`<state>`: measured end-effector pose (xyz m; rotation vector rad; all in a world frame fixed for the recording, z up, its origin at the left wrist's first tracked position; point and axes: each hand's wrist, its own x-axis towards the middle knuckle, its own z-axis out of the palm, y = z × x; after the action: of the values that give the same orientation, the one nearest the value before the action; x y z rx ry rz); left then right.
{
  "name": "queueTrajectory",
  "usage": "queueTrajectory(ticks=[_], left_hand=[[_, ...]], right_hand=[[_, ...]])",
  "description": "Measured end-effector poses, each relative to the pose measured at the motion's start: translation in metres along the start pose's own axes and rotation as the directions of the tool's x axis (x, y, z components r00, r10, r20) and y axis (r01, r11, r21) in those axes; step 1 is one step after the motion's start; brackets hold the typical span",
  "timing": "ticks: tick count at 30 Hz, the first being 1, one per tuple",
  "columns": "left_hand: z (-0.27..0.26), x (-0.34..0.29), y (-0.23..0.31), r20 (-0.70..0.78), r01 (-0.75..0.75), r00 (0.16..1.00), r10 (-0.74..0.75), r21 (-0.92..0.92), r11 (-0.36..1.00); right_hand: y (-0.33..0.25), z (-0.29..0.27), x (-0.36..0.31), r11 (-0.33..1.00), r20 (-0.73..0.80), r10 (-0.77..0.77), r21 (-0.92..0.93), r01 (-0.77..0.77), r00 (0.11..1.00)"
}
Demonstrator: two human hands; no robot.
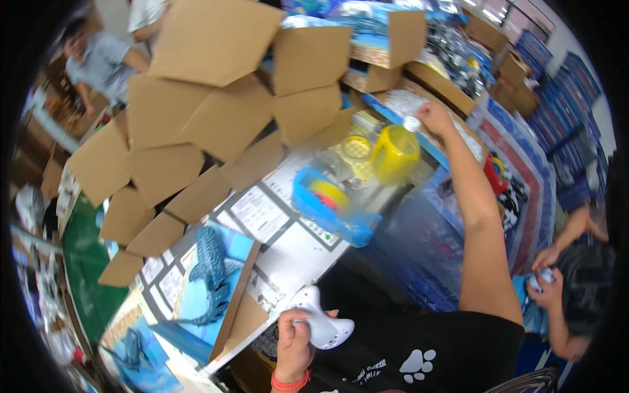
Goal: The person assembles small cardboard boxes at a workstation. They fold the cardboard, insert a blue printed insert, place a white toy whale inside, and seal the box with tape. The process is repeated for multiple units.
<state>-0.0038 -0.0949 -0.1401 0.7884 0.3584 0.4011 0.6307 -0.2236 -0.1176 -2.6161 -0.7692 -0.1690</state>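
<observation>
Low in the middle, my left hand [295, 344], with a red band at the wrist, grips a white game controller [322, 321] near the table's front edge. My right arm stretches far out to the right. Its hand [435, 120] has the fingers drawn together beside the white cap of a clear bottle of yellow liquid [396, 154]. Behind that hand lies a tray [440, 154] of small white pieces. What the right fingers hold, if anything, is too small to make out. A blue plastic basket [304, 190] with yellow and red rolls stands left of the bottle.
Open brown cartons [229, 118] crowd the far side of the table. At left, a box [229, 314] holds a blue patterned whale-shark figure [211, 259]. Another person's hands [547, 278] work at far right; a person [105, 59] is at upper left. Blue crates [563, 98] are stacked behind.
</observation>
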Motion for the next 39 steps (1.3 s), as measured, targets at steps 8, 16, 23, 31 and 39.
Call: queueTrajectory(ticks=[8, 16, 23, 31, 39], left_hand=[[-0.027, 0.008, -0.008, 0.151, -0.114, 0.987, 0.062, 0.369, 0.922], [-0.019, 0.004, 0.005, 0.085, -0.187, 0.982, 0.167, 0.481, 0.856], [-0.006, 0.007, 0.015, 0.035, -0.281, 0.953, 0.302, 0.479, 0.832], [-0.006, -0.02, 0.022, -0.366, -0.118, 0.909, 0.2, 0.236, 0.965], [-0.017, -0.04, 0.039, -0.452, -0.124, 0.852, 0.263, 0.314, 0.941]], right_hand=[[0.05, 0.006, 0.016, 0.95, -0.233, -0.178, 0.211, 0.228, 0.956], [0.007, -0.053, -0.01, 0.568, -0.38, 0.127, 0.785, 0.247, 0.916], [-0.262, -0.046, -0.282, 0.391, -0.313, -0.349, 0.808, 0.441, 0.883], [-0.356, 0.001, -0.321, 0.052, -0.321, -0.907, 0.561, 0.826, 0.274], [-0.365, 0.016, -0.333, -0.116, -0.281, -0.933, 0.828, 0.549, 0.226]])
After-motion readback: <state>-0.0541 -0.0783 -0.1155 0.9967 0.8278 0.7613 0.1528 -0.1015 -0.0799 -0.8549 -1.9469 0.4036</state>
